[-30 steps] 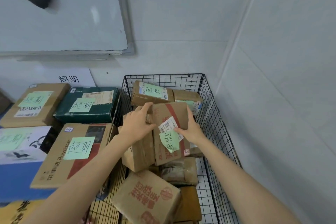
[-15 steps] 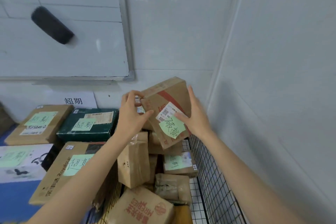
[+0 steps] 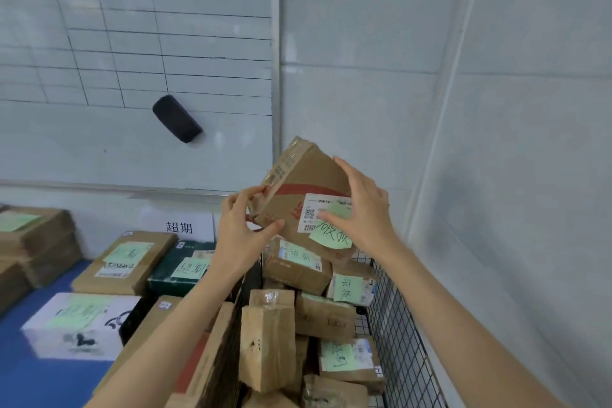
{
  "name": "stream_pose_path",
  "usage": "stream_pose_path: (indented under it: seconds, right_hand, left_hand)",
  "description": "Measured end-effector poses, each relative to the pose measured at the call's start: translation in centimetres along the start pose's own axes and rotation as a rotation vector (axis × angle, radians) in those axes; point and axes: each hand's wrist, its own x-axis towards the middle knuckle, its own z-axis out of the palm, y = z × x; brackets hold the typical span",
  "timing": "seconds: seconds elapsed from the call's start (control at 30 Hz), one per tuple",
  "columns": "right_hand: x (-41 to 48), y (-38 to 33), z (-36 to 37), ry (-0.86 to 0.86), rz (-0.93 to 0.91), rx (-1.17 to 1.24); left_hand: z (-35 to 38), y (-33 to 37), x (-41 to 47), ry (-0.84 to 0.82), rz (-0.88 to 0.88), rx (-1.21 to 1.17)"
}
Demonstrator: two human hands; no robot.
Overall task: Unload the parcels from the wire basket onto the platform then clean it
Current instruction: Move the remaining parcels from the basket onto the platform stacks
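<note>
I hold a brown cardboard parcel [image 3: 304,185] with a red stripe, a white label and a green note, tilted in the air above the black wire basket [image 3: 397,334]. My left hand [image 3: 241,232] grips its lower left corner. My right hand [image 3: 361,212] holds its right side, thumb across the label. Several more brown parcels [image 3: 298,315] with green notes lie piled in the basket below. The blue platform [image 3: 43,378] lies at the lower left.
Several labelled boxes [image 3: 126,262] stand on the platform left of the basket, under a paper sign [image 3: 178,225]. A whiteboard [image 3: 132,60] with a black eraser [image 3: 176,122] hangs on the wall. White walls close in at the back and right.
Both hands have lifted the striped parcel out of the basket and up to chest height. The view has tilted upward, so more whiteboard shows.
</note>
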Motion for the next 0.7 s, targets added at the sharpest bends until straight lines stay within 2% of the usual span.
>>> stream_pose_path:
  seconds: [0.23, 0.33, 0.43, 0.53, 0.7]
  right_hand:
    - [1.5, -2.2, -0.6, -0.022, -0.104, -0.015]
    - [1.7, -2.5, -0.6, -0.007, -0.124, 0.056]
    - [1.7, -2.0, -0.8, 0.076, -0.052, 0.137]
    - [1.4, -1.4, -0.9, 0.174, 0.034, 0.115]
    - [0.7, -1.1, -0.8, 0.172, 0.144, 0.267]
  left_hand:
    - [-2.2, 0.8, -0.6, 0.021, 0.0, -0.076]
    - [-2.5, 0.8, -0.9, 0.082, -0.042, -0.152]
    - [-2.8, 0.9, -1.0, 0.151, -0.085, -0.25]
    - [-3.1, 1.3, -0.9, 0.184, -0.131, -0.362]
    - [-3.1, 2.1, -1.2, 0.227, -0.166, -0.441]
